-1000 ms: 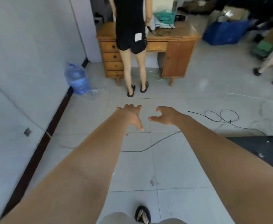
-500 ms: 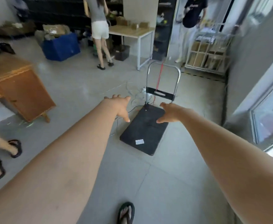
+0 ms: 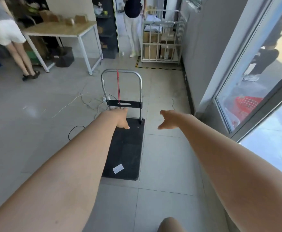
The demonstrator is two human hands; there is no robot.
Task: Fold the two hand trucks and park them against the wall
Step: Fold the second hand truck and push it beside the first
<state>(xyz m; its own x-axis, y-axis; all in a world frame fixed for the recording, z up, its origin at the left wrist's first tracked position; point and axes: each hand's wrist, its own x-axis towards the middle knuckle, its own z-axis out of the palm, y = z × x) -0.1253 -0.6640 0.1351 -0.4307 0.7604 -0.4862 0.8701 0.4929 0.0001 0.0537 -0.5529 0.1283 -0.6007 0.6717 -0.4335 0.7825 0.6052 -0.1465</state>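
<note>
One hand truck stands on the tiled floor ahead of me: a flat black platform with a white label, and an upright silver U-shaped handle at its far end, with a red strap hanging from it. My left hand hovers over the platform's far end, just short of the handle's black crossbar, fingers apart and holding nothing. My right hand is open in the air to the right of the platform. A second hand truck is not in view.
A grey wall and a large window run along the right. Loose cables lie left of the handle. Farther back stand a white-legged table, a wire cage cart and two people.
My view has swung right from the wooden desk to the hand truck. The truck is now closer and straight ahead, and both outstretched hands have come nearer to its handle.
</note>
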